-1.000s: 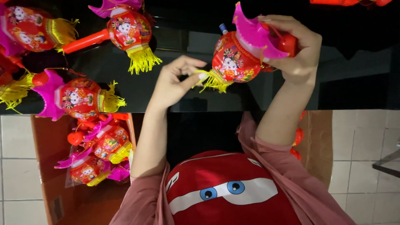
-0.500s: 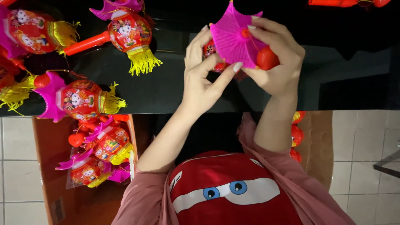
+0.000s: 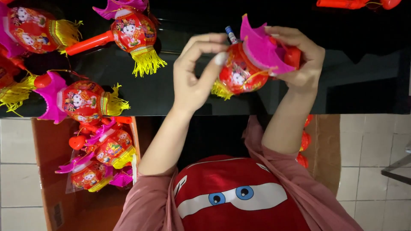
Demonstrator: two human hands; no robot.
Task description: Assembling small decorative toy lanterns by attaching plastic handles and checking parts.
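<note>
While half a second earlier the pink cap had faced the camera and hidden the body, the red lantern had now been turned sideways above the black worktop, its yellow tassel pointing left. The right hand gripped its pink top and handle end; the left hand pinched the body lightly with thumb and forefinger. More lanterns lay at far left, others in a cardboard box.

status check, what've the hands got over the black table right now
Right hand grips red toy lantern by its pink top. Left hand pinches lantern's side, fingertips on it. More lanterns lie on black table to the side, none in the way.
</note>
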